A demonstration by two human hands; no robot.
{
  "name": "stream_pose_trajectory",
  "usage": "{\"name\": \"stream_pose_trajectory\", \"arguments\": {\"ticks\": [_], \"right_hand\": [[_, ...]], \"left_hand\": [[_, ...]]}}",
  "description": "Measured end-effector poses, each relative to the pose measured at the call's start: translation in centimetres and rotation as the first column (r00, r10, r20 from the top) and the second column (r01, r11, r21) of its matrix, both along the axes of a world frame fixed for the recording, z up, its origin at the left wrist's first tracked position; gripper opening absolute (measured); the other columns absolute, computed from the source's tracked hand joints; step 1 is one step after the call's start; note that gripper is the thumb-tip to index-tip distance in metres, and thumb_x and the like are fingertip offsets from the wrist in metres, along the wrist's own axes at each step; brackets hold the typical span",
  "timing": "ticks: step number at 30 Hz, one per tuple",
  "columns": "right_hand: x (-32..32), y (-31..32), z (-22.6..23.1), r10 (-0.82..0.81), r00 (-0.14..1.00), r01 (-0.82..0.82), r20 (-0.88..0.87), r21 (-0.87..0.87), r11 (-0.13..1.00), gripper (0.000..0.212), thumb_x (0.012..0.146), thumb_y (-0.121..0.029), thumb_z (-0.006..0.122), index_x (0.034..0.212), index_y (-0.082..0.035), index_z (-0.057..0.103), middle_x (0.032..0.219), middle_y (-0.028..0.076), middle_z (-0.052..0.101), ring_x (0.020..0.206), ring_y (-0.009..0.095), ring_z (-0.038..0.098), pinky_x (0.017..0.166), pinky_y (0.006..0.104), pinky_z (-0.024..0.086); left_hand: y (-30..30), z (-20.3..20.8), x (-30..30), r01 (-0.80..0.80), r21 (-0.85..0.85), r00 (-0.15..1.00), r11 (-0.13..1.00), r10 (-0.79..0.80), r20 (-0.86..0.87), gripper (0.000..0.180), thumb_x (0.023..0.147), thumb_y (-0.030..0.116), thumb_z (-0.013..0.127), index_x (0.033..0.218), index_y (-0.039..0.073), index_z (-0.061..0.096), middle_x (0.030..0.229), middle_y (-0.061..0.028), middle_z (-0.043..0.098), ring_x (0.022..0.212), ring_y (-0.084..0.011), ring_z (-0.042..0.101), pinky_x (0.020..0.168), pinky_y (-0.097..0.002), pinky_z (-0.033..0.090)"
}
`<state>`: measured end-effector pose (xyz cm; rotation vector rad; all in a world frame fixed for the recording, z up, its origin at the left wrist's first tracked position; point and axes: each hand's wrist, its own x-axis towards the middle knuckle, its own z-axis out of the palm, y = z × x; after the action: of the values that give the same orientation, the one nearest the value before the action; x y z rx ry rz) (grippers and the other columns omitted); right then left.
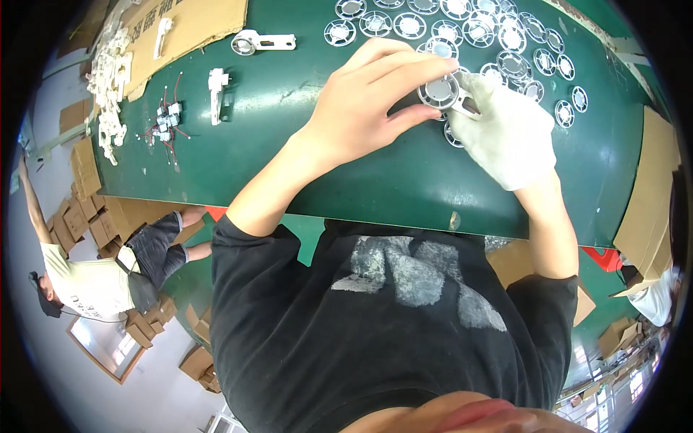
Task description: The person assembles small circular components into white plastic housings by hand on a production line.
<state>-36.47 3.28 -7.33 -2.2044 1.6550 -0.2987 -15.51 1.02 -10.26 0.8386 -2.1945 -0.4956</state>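
My bare left hand (357, 108) pinches the rim of a round spoked cover (439, 92) with a grey centre disc, thumb below and fingertips above. My right hand (509, 137), in a white glove, closes on a white plastic handle piece (466, 107) against the cover's right side. Whether the two are joined cannot be made out; the glove hides part of the handle. Many similar spoked covers (409, 26) lie just beyond my hands. To the left are a handle with a round head (263, 43) and another white handle piece (215, 94).
Small wired parts (167, 121) with red and black leads lie on the green table (325, 191). A heap of white plastic pieces (110, 94) sits at the far left beside a cardboard sheet (188, 40). Another person (94, 281) and cardboard boxes (72, 220) are beyond the table's left.
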Motion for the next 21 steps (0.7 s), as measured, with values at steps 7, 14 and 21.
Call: {"name": "stream_pose_trajectory", "arguments": {"ticks": [7, 14, 21], "right_hand": [[-0.1, 0.1, -0.9, 0.024, 0.999, -0.020, 0.042, -0.079, 0.997, 0.028, 0.088, -0.028, 0.063, 0.111, -0.012, 0.069, 0.083, 0.014, 0.072, 0.078, 0.033, 0.071, 0.069, 0.0420, 0.057], [-1.2, -0.8, 0.9, -0.030, 0.898, -0.207, 0.439, 0.480, 0.853, 0.041, 0.091, -0.044, 0.067, 0.097, -0.003, 0.065, 0.078, 0.015, 0.061, 0.074, 0.031, 0.062, 0.070, 0.0415, 0.048], [0.4, 0.6, 0.6, 0.089, 0.869, -0.233, 0.486, 0.244, 0.941, 0.038, 0.096, -0.044, 0.060, 0.104, -0.008, 0.069, 0.087, 0.014, 0.068, 0.084, 0.032, 0.068, 0.076, 0.0408, 0.053]], "left_hand": [[0.0, -0.5, -0.1, 0.044, 0.030, 0.993, 0.999, -0.041, -0.110, 0.052, 0.071, 0.003, 0.086, 0.120, 0.005, 0.070, 0.120, -0.0096, 0.072, 0.112, -0.0271, 0.068, 0.096, -0.0350, 0.055], [0.7, 0.4, 0.1, 0.169, -0.099, 0.973, 0.981, -0.182, -0.140, 0.048, 0.070, -0.012, 0.077, 0.115, 0.000, 0.068, 0.117, -0.0175, 0.072, 0.108, -0.0327, 0.071, 0.090, -0.0368, 0.059], [0.8, 0.7, 0.8, 0.306, 0.246, 0.927, 0.920, -0.229, -0.297, 0.067, 0.077, 0.003, 0.071, 0.141, -0.004, 0.050, 0.138, -0.0240, 0.057, 0.128, -0.0335, 0.057, 0.106, -0.0444, 0.047]]}}
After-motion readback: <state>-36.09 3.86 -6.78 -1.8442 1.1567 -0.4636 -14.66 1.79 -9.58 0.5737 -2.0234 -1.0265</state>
